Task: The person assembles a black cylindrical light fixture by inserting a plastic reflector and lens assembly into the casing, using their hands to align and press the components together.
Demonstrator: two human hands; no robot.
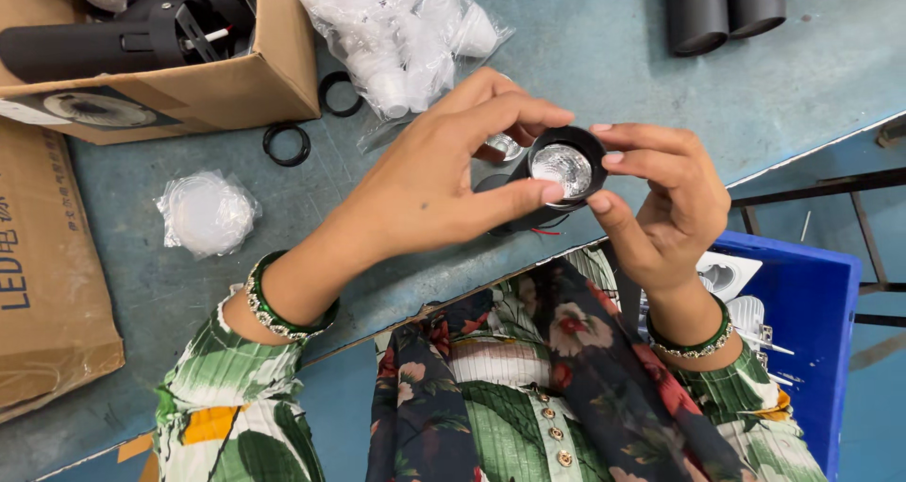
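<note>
Both hands pinch round black metal lamp housing (557, 175) above blue-grey table (604, 57). Left hand (429, 185) fingers curl over rim, right hand (670, 199) steadies far side, shiny reflector faces up for looking. Black rubber rings (286, 145) lie left, near cardboard box (189, 85).

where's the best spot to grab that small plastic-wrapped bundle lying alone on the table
Probably from above, pinching the wrapped bundle across its rounded middle. It lies flat on the table with bare surface all round, and the loose wrap at its edges would likely slip.
</note>
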